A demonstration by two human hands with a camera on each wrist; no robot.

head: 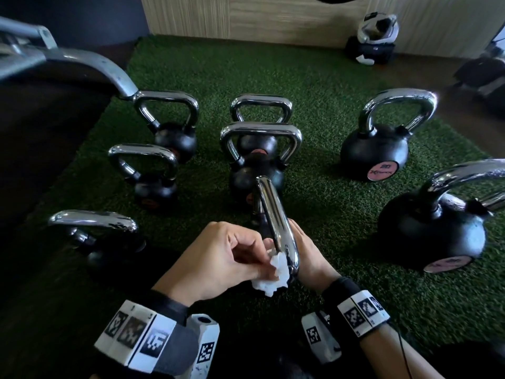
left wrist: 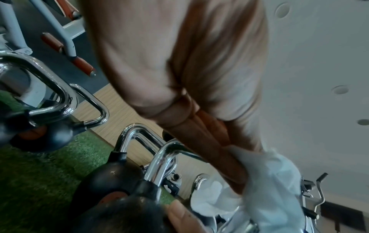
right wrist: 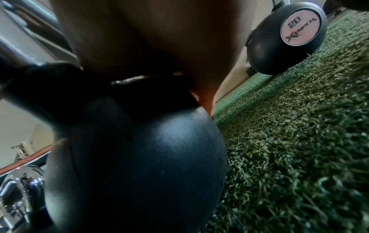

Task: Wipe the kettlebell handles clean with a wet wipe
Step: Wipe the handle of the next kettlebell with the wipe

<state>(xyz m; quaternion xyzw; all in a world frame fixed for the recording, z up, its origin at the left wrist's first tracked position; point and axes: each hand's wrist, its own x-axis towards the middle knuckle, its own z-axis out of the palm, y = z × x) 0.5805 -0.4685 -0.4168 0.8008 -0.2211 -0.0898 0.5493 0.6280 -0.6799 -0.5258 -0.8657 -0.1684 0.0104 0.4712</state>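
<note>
- While the left hand (head: 221, 258) pinches the crumpled wet wipe (head: 276, 272) against the near bend of the nearest kettlebell's handle (head: 276, 222), the right hand (head: 306, 253) sits just beside it, on the far side.
- Right-hand grip: I cannot tell; chrome hides the fingers.
- Judging progress: one handle mid-wipe.
- Beyond the hands, the other kettlebells (head: 377, 149) wait; which are clean is unreadable.
</note>
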